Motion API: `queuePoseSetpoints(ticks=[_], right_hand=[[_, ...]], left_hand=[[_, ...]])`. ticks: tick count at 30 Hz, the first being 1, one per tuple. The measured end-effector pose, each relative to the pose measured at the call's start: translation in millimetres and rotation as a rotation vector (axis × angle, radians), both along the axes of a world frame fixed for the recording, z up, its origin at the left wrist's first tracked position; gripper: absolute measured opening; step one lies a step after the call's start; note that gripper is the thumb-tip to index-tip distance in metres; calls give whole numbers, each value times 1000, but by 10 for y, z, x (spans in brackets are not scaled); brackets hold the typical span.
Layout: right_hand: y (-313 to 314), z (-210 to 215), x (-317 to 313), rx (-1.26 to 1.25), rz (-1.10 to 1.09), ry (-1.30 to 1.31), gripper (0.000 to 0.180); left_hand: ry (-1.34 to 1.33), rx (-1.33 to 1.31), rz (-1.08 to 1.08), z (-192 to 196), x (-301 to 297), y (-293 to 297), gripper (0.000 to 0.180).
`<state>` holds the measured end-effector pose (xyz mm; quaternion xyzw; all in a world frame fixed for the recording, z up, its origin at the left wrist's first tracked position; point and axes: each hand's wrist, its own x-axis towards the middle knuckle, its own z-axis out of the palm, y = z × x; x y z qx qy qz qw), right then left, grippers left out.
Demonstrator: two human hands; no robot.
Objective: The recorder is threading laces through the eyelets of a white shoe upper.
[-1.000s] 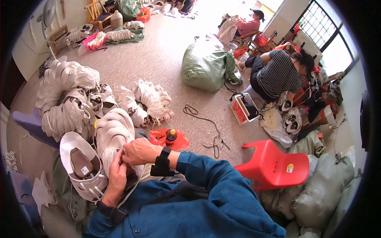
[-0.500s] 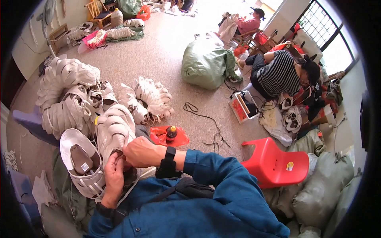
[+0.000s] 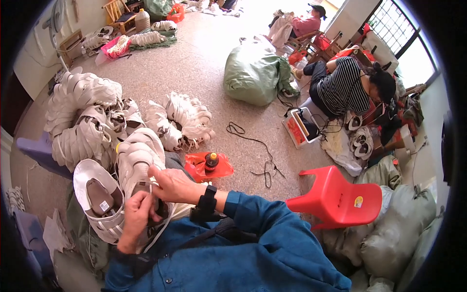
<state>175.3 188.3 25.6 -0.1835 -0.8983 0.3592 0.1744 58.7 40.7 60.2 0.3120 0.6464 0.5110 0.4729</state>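
Observation:
A row of nested white shoe uppers (image 3: pixel 141 155) leans across my lap, and both of my hands work at its near end. My left hand (image 3: pixel 137 216) is closed in a pinch over the brown-lined opening of the nearest upper. Just above and to the right, my right hand (image 3: pixel 176 186) is closed too, thumb pressed to the fingers. A thin white shoelace (image 3: pixel 153 184) shows between the hands; the fingers hide most of it. Left of them sits another white upper (image 3: pixel 101 200) with a brown lining and a small label inside.
More bundled uppers (image 3: pixel 85 131) are heaped on a purple chair (image 3: pixel 41 151) and the floor. A dark bottle (image 3: pixel 211 160) stands on a red bag (image 3: pixel 226 169). Right are a red stool (image 3: pixel 335 194) and stuffed sacks (image 3: pixel 401 233). Two people sit working beyond, near a green sack (image 3: pixel 253 78).
My right hand has lifted slightly and its thumb now points up. My left hand has turned over into a tighter pinch, knuckles up. The uppers stay in place.

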Motion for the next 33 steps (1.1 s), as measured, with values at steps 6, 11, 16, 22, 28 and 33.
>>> queuePoseSetpoints(ticks=[6,11,16,22,28,33], right_hand=[[113,-289,-120,-93,-96,33,32],[31,-331,-213,-120,-143,24,32],[10,-325,-202,-139,-148,21,33],[53,-100,-115,-292,-103,0,31],[30,480,76,-1482,135,375,28],[289,470,117,-1622,54,724,34]], left_hand=[[-1134,829,34,785,-981,-607,29],[-776,782,55,749,-1009,-615,27],[28,248,248,454,-713,-335,20],[328,217,-8,246,-372,-27,34],[5,280,-73,163,-98,140,38],[-270,62,-235,209,-77,-13,28]])
